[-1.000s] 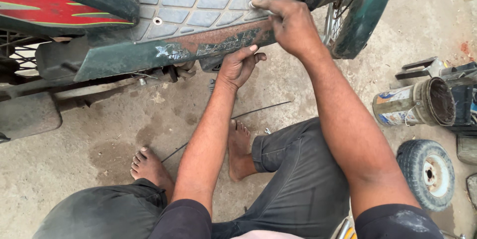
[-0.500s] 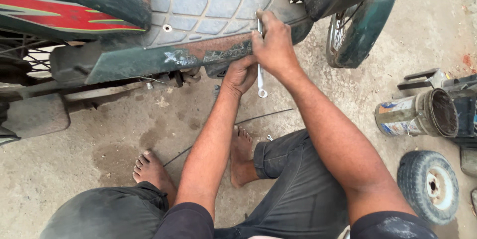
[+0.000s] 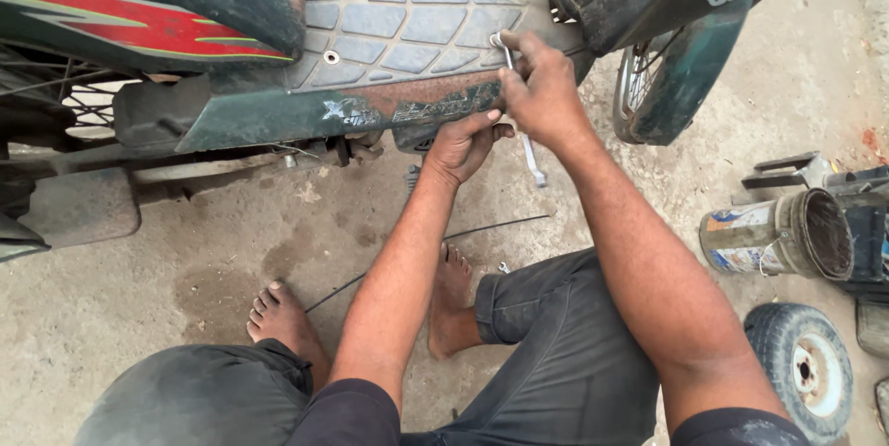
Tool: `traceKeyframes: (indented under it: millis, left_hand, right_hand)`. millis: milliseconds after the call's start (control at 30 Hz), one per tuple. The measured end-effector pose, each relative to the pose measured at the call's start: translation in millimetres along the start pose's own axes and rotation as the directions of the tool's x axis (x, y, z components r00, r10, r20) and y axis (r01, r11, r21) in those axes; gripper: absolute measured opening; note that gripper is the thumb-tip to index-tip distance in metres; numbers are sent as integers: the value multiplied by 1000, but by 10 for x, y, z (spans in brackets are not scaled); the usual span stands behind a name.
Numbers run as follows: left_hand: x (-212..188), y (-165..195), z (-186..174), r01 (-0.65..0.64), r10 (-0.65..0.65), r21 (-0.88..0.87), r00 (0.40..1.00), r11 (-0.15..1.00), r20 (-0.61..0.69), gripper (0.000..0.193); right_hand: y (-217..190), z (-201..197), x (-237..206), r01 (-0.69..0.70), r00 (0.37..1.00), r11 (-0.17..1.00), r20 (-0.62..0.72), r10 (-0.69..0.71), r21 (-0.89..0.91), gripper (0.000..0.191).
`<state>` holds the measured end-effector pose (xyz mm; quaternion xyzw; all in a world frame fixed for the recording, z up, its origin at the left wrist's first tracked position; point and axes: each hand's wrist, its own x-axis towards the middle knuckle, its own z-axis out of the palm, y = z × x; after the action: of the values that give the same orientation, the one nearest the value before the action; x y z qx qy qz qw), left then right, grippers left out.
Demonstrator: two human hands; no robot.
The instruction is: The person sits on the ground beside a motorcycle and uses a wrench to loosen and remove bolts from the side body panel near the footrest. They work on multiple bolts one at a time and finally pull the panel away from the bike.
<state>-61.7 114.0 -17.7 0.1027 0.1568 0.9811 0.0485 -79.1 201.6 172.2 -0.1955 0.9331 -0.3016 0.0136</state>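
I squat beside a dark green scooter (image 3: 278, 113) with a grey rubber footboard mat (image 3: 407, 11). My right hand (image 3: 542, 89) grips a metal wrench (image 3: 530, 154). Its top end rests on the footboard edge and its lower end hangs below my fist. My left hand (image 3: 463, 145) reaches under the footboard's rusty side rail (image 3: 417, 103), fingers curled against its underside; what it touches there is hidden.
The scooter's front wheel (image 3: 657, 85) stands to the right. A dirty paint can (image 3: 778, 238) lies on its side at far right, with a small tyre and wheel (image 3: 806, 367) below it. A thin dark rod (image 3: 491, 228) lies on the concrete near my bare feet.
My right hand came down from the footboard top to its edge, now holding the wrench upright. The left hand stayed under the rail.
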Motion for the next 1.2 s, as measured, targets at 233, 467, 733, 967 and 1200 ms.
traceKeyframes:
  millis: [233, 467, 733, 967, 1200]
  left_hand:
    - [-9, 30, 36, -13, 13, 16, 1000, 1000, -15, 36]
    - [-17, 43, 92, -5, 5, -15, 999, 1000, -44, 34]
    - [-5, -12, 18, -24, 25, 14, 997, 1000, -69, 38]
    - [-29, 24, 48, -9, 8, -17, 999, 1000, -45, 37]
    - [-20, 3, 21, 1, -1, -14, 999, 1000, -37, 36]
  right_hand:
    - [59, -78, 120, 174, 985, 984, 1, -174, -38, 36]
    - [241, -185, 61, 476, 859, 873, -158, -488, -108, 36]
    - [-91, 82, 2, 96, 992, 993, -72, -101, -64, 44]
    - [152, -197, 97, 314, 942, 925, -54, -332, -213, 34]
    - [52, -119, -1, 164, 985, 983, -48, -169, -83, 39]
